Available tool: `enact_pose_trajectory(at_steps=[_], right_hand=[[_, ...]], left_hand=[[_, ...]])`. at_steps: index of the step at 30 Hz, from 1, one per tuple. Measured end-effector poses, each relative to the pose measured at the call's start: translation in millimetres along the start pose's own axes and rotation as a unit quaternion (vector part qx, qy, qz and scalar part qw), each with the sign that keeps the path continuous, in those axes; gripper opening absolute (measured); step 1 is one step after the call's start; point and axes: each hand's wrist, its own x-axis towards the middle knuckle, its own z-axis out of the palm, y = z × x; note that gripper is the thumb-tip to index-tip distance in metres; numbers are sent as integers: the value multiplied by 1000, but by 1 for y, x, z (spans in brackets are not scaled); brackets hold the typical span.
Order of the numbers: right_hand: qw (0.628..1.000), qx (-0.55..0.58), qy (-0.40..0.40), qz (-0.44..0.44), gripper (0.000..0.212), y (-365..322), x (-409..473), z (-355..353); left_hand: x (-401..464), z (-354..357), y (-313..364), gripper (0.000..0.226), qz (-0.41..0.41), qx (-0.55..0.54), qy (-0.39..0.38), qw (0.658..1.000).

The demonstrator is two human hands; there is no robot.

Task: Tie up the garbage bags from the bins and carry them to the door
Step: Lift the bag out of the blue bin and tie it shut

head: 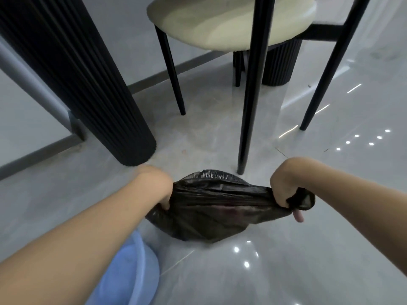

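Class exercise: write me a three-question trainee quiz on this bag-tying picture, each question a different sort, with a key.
1. True or false: both hands grip the black garbage bag.
2. Which is nearest the bag? A) cream chair seat B) black chair leg C) grey skirting
3. Fill in: the blue bin sits under the person's ____ forearm.

Key:
1. True: left hand and right hand each clutch an end of it.
2. B, the chair leg.
3. Left; blue bin.

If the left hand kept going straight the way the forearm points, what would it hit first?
Probably the fluted black table base. The left hand, gripping one end of the black garbage bag, points up and slightly right along the floor; the base stands just beyond it, though depth is hard to judge.
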Motion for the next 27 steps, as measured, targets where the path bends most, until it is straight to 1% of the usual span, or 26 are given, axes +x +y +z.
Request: enact_pose_trajectory(at_steps=[1,3,5,6,8,9,11,12,14,16,17,18,19,20,21,22,23,24,25,26,27], right_hand=[[1000,24,9,-8,20,1,5,2],[1000,8,11,-19,28,0,12,5],[998,-61,19,-12,31,-2,17,4],[996,-86,39,-7,30,-2,19,4],[994,-70,86,3,31,0,20,3],[996,-19,90,9,31,3,22,2],[987,155,50,11,27,8,25,-1],[973,229,22,4,26,9,26,-2],[944,327,-28,-30,28,13,29,-3],[911,395,-93,-77,30,15,29,-3],[895,416,-127,-99,31,16,29,-2],[885,420,-160,-119,33,17,30,-1],[880,413,-190,-135,37,20,32,2],[877,404,-214,-148,44,22,34,5],[875,394,-233,-160,50,25,37,8],[871,389,-246,-172,55,28,40,11],[864,392,-253,-187,56,33,44,14],[851,408,-257,-209,55,38,47,16],[827,435,-263,-240,52,42,51,20],[788,475,-274,-280,50,45,55,23],[734,524,-287,-323,48,45,59,27]], left_hand=[[4,3,4,45,5,18,-58,998],[13,10,12,35,19,47,-139,989],[19,15,16,15,15,43,-165,985],[21,16,18,9,8,12,-161,987],[23,16,20,10,-19,-53,-122,991],[21,14,21,13,-36,-69,-92,993],[21,11,21,29,-80,-100,-42,991],[20,11,19,35,-92,-124,-23,988],[26,8,14,27,-90,-212,11,973],[28,4,8,19,-100,-318,29,942],[27,1,4,19,-98,-341,31,934],[25,-2,1,17,-83,-328,17,941],[21,-4,0,14,-59,-296,-31,953],[16,-3,-2,15,-43,-258,-105,960],[10,-3,-3,20,-45,-227,-190,954],[7,-1,-4,23,-44,-203,-257,944],[6,2,-5,27,-34,-186,-297,936],[6,6,-6,31,-27,-180,-311,933],[9,9,-7,29,-22,-197,-298,934],[13,14,-7,26,-27,-241,-264,934],[16,18,-8,23,-43,-307,-203,929]])
